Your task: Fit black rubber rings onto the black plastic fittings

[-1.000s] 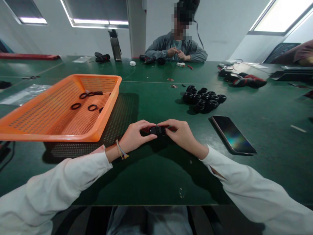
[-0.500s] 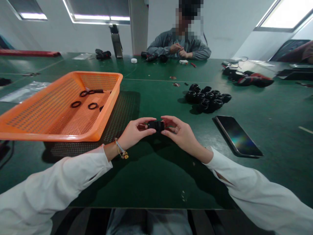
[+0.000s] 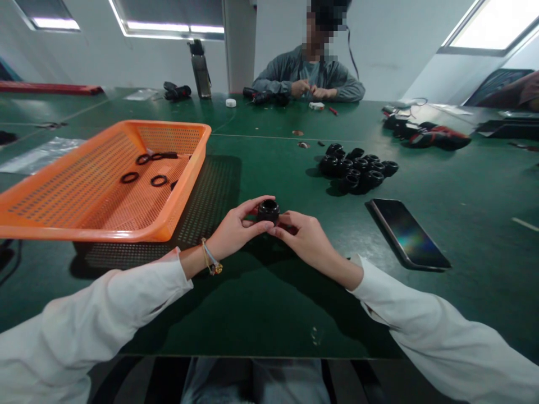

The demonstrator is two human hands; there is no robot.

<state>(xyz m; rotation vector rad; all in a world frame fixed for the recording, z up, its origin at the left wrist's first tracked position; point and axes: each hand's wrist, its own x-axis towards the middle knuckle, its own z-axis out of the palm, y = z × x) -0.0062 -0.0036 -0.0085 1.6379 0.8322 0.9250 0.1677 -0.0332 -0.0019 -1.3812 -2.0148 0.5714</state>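
A perforated orange plastic basket sits at ten o'clock on the green table. Left hand and right hand both pinch a small black round plastic fitting at centre; similar black fittings are heaped at two o'clock.

both arms wear long, loose white sleeves, creased along the forearms and ending just short of the wrists; the left hand has a thin gold-and-pale bracelet at its wrist, the right hand is bare
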